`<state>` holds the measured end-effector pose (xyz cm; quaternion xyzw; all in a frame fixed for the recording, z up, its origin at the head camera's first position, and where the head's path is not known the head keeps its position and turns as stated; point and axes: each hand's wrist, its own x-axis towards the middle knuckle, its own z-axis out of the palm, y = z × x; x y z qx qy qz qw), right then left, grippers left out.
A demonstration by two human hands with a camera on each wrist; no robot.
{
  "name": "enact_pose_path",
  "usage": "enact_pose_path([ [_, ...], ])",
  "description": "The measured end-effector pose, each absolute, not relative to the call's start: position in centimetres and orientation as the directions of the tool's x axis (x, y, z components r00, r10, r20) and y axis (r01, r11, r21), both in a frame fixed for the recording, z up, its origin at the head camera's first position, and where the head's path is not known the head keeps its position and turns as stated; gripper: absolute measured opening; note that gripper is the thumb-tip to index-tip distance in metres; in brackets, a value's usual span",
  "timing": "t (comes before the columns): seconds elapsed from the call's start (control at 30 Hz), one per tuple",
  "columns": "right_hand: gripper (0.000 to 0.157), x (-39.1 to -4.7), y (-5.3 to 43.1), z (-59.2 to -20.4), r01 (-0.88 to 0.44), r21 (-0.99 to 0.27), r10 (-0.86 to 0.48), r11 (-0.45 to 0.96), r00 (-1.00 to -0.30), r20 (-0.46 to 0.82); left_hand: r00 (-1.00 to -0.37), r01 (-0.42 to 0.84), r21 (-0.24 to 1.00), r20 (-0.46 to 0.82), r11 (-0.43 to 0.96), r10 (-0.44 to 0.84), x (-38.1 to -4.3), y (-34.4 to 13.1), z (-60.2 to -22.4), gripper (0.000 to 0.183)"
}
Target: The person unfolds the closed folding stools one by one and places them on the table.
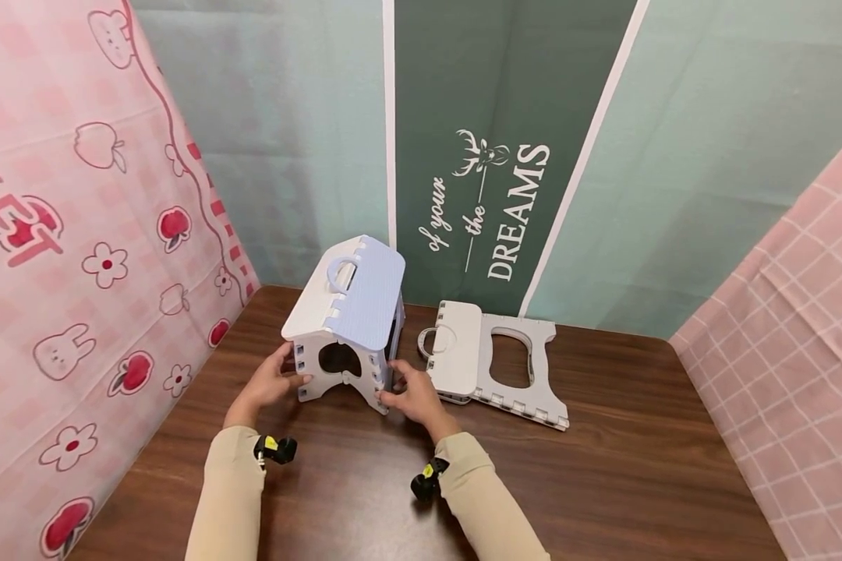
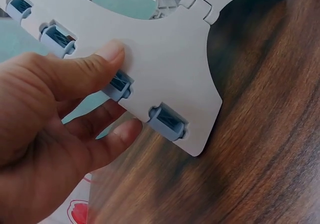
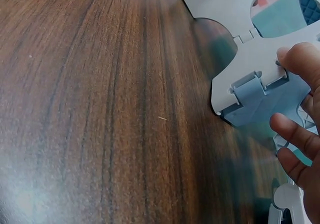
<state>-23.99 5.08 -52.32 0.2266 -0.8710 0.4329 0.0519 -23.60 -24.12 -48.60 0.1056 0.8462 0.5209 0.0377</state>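
tbl (image 1: 603, 467) w/ blue-white stool (image 1: 354, 315) btwn l fingers (image 1: 278, 379) & r fingers (image 1: 410, 392), part-open pinch each side

The table (image 1: 624, 452) over there is dark brown with a streaky wood grain, its back corners rounded off, and a soft shine catches its surface towards the front. On its left half a blue and white folding stool (image 1: 375, 300) stands on its legs, its top peaked like a little roof. Just to the right, near the back edge, a second stool (image 1: 458, 354), pale and mostly folded down, lies low on the wood.
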Motion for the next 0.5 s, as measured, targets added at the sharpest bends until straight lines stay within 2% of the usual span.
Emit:
enact_pose_path([
  [0.2,0.053,-24.0,4.7,-52.0,-0.443,-0.703,-0.355,0.557,-0.892,0.28,-0.98,0.152,0.887,0.08,0.437,0.18,-23.5,-23.9,-48.7,0.055],
  [0.5,0.057,-23.3,4.4,-50.6,-0.416,-0.621,-0.364,0.665,-0.906,0.217,-0.992,0.114,0.849,0.069,0.516,0.106,-23.0,-22.9,-48.4,0.058],
])
